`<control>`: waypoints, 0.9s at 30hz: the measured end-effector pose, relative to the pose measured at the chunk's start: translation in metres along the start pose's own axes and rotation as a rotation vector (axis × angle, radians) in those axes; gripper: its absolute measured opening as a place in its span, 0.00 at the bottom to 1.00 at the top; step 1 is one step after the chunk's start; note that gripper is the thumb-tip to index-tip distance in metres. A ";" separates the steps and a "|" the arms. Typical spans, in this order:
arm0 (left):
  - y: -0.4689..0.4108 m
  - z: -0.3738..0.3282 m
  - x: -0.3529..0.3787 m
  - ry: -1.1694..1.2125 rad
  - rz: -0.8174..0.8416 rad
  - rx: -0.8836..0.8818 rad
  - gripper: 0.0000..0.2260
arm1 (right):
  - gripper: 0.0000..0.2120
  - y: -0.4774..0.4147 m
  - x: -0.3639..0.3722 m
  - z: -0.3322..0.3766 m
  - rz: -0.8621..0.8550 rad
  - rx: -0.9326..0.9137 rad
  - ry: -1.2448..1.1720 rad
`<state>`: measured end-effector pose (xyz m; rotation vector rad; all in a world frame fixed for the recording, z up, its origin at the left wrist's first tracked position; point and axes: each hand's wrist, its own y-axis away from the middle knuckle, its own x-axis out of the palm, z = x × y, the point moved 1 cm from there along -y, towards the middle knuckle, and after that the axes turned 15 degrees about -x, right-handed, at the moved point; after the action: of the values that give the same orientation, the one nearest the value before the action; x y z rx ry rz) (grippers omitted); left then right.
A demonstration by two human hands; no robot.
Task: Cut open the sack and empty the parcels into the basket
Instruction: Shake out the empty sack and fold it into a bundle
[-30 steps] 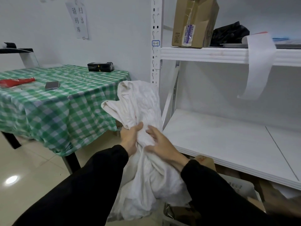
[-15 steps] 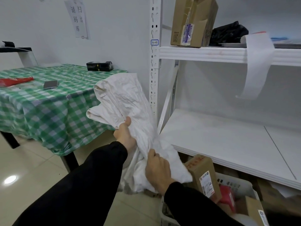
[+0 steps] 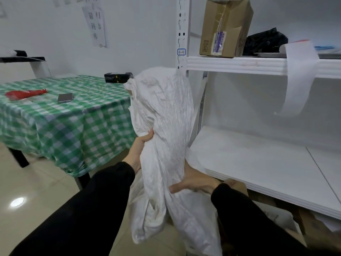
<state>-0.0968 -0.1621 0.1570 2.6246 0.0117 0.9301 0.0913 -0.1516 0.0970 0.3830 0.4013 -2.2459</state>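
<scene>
While the limp sack (image 3: 166, 117) is gripped by left hand (image 3: 140, 146) and right hand (image 3: 191, 183) just in front of the shelving (image 3: 258, 163), emptying is judged nearly finished; no basket is clearly seen.

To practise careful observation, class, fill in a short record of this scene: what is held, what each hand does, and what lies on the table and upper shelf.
Held item: white sack, crumpled, held upright in the air
Left hand: grips the sack at mid-height
Right hand: holds the sack lower down
Table: green checked cloth, carrying a phone, a red item and a black box
Upper shelf: cardboard box, black bag
</scene>
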 end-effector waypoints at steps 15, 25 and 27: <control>-0.006 0.009 0.008 -0.089 -0.004 0.138 0.29 | 0.50 -0.009 0.012 0.014 -0.104 -0.025 -0.305; -0.013 0.002 0.011 -0.123 -0.033 0.074 0.14 | 0.26 -0.004 0.044 -0.005 -0.401 -0.004 -0.369; -0.015 -0.007 0.004 -0.099 -0.006 0.058 0.17 | 0.30 0.000 0.038 -0.008 -0.436 0.020 -0.391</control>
<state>-0.0967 -0.1453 0.1593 2.7195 0.0226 0.8086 0.0689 -0.1735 0.0748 -0.1553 0.2712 -2.6730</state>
